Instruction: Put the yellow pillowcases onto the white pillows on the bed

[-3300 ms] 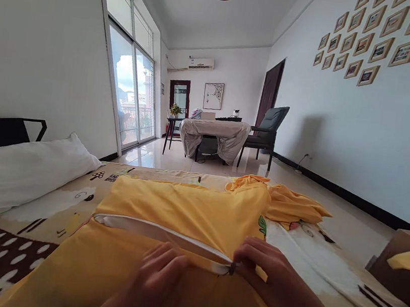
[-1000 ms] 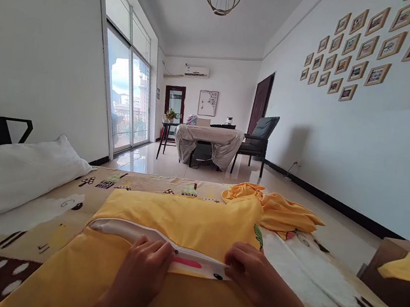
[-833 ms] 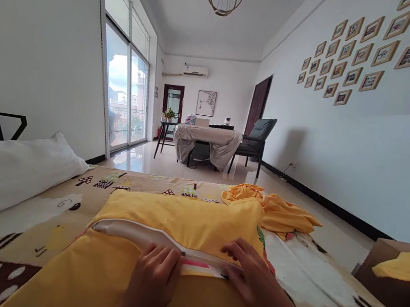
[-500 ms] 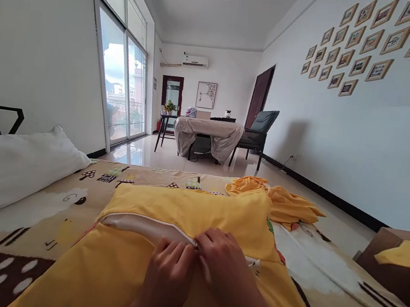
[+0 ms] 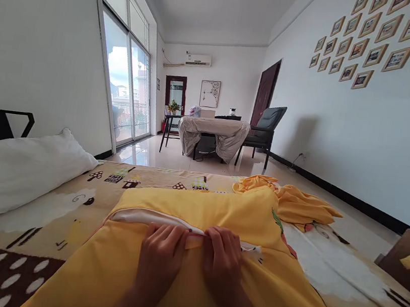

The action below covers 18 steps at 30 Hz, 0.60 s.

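Observation:
A yellow pillowcase [image 5: 123, 269] lies in front of me on the bed, with a white zipper edge [image 5: 166, 215] running across it. Through the gap on the left shows a white pillow [image 5: 131, 216] inside. My left hand [image 5: 162, 254] is closed on the near edge of the opening, knuckles up. A short way to its right, my right hand [image 5: 223, 257] has its fingers curled over the same edge. Between the hands a small dark piece, perhaps the zipper slider, sits on the seam. The fingertips of both hands are hidden.
A patterned blanket [image 5: 79, 202] covers the bed. A white pillow [image 5: 22, 173] lies at the left and a crumpled yellow cloth [image 5: 304, 205] at the far right. Beyond stand a covered table [image 5: 214, 124] and a black chair [image 5: 265, 131]. A cardboard box [image 5: 400, 257] is at right.
My right hand has drawn away from my left along the seam, so a gap shows between them. My left hand has shifted slightly left. The view has turned slightly.

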Available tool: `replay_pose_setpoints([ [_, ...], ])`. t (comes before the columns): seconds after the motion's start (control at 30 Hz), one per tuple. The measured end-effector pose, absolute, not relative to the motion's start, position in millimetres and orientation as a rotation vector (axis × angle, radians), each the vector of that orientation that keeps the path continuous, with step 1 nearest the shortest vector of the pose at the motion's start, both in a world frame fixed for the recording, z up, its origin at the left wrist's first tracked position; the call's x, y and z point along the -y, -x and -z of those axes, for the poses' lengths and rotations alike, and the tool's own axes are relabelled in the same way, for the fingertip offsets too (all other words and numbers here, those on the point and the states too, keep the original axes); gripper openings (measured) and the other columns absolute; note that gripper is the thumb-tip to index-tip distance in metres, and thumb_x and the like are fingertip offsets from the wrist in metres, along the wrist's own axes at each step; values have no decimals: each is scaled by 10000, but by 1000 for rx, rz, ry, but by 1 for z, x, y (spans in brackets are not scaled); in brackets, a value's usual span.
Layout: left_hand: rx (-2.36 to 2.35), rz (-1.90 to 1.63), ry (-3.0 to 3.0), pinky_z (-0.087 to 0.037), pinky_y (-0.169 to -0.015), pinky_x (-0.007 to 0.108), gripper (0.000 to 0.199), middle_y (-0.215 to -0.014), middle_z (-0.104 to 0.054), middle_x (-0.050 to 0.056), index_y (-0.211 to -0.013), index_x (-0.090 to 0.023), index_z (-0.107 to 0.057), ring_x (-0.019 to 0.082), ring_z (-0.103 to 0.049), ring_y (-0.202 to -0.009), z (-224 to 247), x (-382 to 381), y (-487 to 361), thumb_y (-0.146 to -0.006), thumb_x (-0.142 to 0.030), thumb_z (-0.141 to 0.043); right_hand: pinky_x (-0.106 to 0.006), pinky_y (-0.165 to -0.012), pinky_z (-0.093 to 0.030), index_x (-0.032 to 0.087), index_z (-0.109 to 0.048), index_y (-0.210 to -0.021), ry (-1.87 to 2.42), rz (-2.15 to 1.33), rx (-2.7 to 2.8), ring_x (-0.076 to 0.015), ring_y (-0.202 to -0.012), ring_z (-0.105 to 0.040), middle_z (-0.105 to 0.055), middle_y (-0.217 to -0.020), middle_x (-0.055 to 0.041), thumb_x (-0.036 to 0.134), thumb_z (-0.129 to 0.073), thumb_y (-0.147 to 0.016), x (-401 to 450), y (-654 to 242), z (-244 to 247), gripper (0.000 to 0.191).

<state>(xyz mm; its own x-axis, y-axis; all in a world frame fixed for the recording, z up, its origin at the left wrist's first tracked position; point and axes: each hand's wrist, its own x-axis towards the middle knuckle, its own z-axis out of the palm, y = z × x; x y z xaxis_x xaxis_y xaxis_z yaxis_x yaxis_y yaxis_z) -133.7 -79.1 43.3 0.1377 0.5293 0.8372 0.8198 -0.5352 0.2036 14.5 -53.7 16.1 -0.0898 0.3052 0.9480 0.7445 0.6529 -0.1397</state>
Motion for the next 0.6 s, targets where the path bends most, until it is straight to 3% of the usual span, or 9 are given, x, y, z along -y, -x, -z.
replay_pose_setpoints([
  [0.27,1189,1551,2028,-366,-682,282,160,-644,-605,-17,-754,-186,-568,124,-526,-628,-42,69,144,-896,-139,-511,-312,-674,-446,182,-531,-1005,691,775,1569,-182,-772,-526,-552,-865,-78,11,-513,-814,24,-55,-8,257],
  [0.6,852,1711,1772,-428,-657,294,148,-659,-605,5,-873,-186,-568,144,-549,-651,-31,60,141,-815,-51,-566,-340,-617,-458,243,-503,-884,800,1026,1299,-179,-650,-527,-505,-763,-45,98,-585,-794,35,-98,-25,190],
])
